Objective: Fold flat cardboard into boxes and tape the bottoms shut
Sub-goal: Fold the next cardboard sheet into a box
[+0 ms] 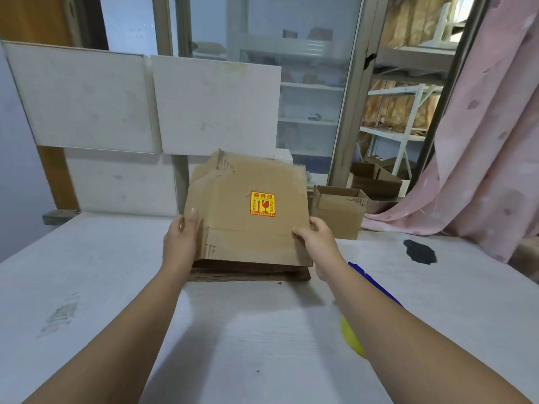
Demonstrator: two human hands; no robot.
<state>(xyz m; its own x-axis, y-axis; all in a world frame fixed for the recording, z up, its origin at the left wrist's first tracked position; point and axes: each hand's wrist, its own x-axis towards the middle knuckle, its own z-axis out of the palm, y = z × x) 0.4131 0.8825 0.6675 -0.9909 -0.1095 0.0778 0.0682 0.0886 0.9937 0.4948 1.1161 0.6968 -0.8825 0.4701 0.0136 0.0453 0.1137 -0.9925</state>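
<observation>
A flat brown cardboard box (pixel 233 228) with a red and yellow fragile sticker is tilted up off a low stack of flat cardboard (pixel 250 274) on the white table (pixel 116 272). My left hand (pixel 180 240) grips its left edge, thumb on the front face. My right hand (pixel 316 236) pinches its right edge near the lower crease. A blue and yellow tape dispenser (pixel 354 336) lies under my right forearm, mostly hidden.
An assembled open brown box (pixel 338 211) stands at the table's far right. More open boxes (pixel 373 177) sit on the floor beyond the glass door. White panels (pixel 87 97) lean at the back. A pink curtain (pixel 481 141) hangs at right. A dark stain (pixel 420 252) marks the table.
</observation>
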